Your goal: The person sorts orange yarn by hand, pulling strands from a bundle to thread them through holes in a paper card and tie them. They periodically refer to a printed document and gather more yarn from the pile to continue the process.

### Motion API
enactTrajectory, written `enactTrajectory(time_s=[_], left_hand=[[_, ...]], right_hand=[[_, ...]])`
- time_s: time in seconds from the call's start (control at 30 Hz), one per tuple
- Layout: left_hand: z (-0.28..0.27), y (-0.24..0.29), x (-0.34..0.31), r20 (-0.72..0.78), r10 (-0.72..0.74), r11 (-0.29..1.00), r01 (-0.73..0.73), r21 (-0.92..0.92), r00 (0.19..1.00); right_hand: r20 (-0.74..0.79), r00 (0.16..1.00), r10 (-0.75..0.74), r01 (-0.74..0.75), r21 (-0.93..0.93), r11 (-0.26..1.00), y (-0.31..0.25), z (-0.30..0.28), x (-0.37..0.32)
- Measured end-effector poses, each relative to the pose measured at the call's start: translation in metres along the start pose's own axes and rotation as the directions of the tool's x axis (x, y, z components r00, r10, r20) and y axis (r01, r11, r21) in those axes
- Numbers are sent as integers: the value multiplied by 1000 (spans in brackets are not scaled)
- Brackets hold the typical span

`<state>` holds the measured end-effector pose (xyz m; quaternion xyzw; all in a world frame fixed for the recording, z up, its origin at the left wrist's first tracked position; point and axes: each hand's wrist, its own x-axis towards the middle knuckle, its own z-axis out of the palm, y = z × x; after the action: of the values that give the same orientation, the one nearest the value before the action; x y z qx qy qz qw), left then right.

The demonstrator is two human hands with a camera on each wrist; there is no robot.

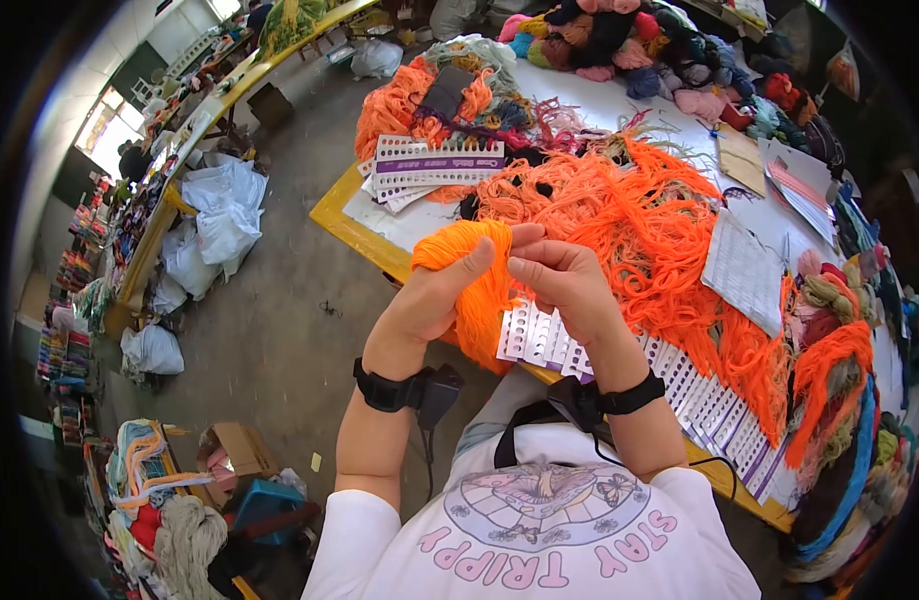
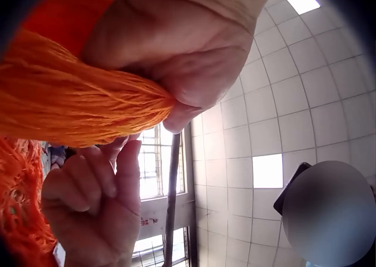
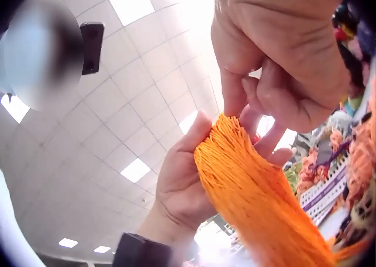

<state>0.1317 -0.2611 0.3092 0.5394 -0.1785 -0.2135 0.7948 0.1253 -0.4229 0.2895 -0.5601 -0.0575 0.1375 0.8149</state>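
A hank of bright orange yarn hangs from my left hand, which grips it near its upper end with the thumb laid over the strands. In the right wrist view, the hank narrows to a gathered tip at the fingers. My right hand is close beside the left, its fingers curled and its thumb and forefinger pinching at that tip. The left wrist view has the right hand just below the hank, and the exact strands between its fingertips are hidden.
On the yellow-edged table lies a large tangle of orange yarn. White punched cards line the near edge, and more cards lie at the left. A paper sheet overlaps the tangle. Colored yarn bundles are heaped behind.
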Motion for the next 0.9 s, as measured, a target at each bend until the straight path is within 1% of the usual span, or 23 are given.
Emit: enactTrajectory(time_s=[0.1, 0.2, 0.3, 0.4, 0.5, 0.6, 0.67, 0.73, 0.8, 0.9], left_hand=[[12, 2, 5, 24, -21, 1000, 21, 0, 999], [19, 2, 7, -11, -36, 999, 36, 26, 999], [24, 9, 9, -7, -11, 997, 11, -76, 1000], [25, 9, 13, 12, 22, 990, -20, -137, 1000], [24, 4, 18, 19, -6, 995, 8, -104, 1000], [23, 1, 19, 36, -29, 989, 34, -142, 999], [22, 0, 19, 32, -32, 988, 37, -149, 999], [19, -1, 20, 4, -27, 989, 28, -144, 1000], [15, -1, 20, -46, -15, 992, 9, -128, 999], [23, 8, 17, -108, -81, 992, 70, -108, 991]], right_hand=[[-1, 999, -34, 34, 0, 999, 0, -11, -2], [1, 998, -55, 54, 125, 991, -1, -19, -6], [22, 996, -90, 81, 264, 961, -10, -22, -9], [12, 997, -79, 73, 276, 958, -13, -24, -12], [-91, 995, -47, 44, -30, 999, -10, -22, -13], [-47, 984, -171, 168, -62, 984, -6, -17, -13], [-77, 976, -205, 202, -47, 978, -7, -17, -13], [-99, 973, -206, 209, 14, 978, -8, -19, -14], [-111, 978, -175, 188, 120, 975, -10, -25, -14], [-142, 981, -136, 158, 156, 975, -3, -30, -13]])
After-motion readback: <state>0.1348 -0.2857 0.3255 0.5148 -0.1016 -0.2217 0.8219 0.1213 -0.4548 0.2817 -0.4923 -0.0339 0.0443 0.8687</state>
